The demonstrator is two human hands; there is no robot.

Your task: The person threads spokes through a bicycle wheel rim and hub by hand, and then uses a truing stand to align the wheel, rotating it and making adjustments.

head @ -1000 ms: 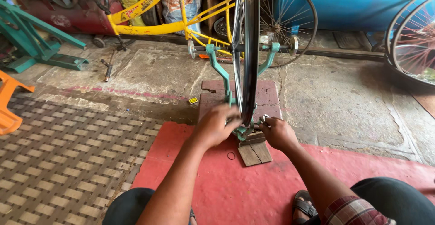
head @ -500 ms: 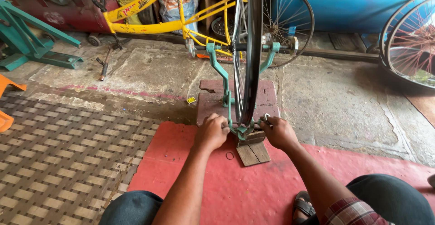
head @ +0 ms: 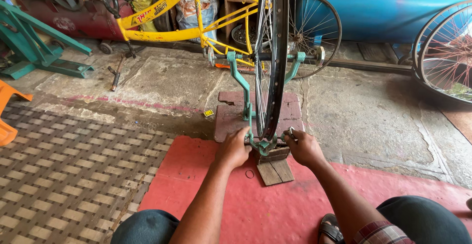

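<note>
Left hand (head: 235,148) fingers curl on the green stand (head: 246,101) base left of the rim; right hand (head: 304,146) fingers pinch a small metal tool (head: 291,132) beside it. This looks like wheel truing; the next move calls for a fine turn. The wheel (head: 273,57) stands upright, edge-on, axle running left-right, above a red mat (head: 196,185).

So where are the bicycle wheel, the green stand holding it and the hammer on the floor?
bicycle wheel (head: 278,76), head view, on its black rim.
green stand (head: 239,79), head view, on its left upright arm.
hammer (head: 116,74), head view, on its handle.
</note>
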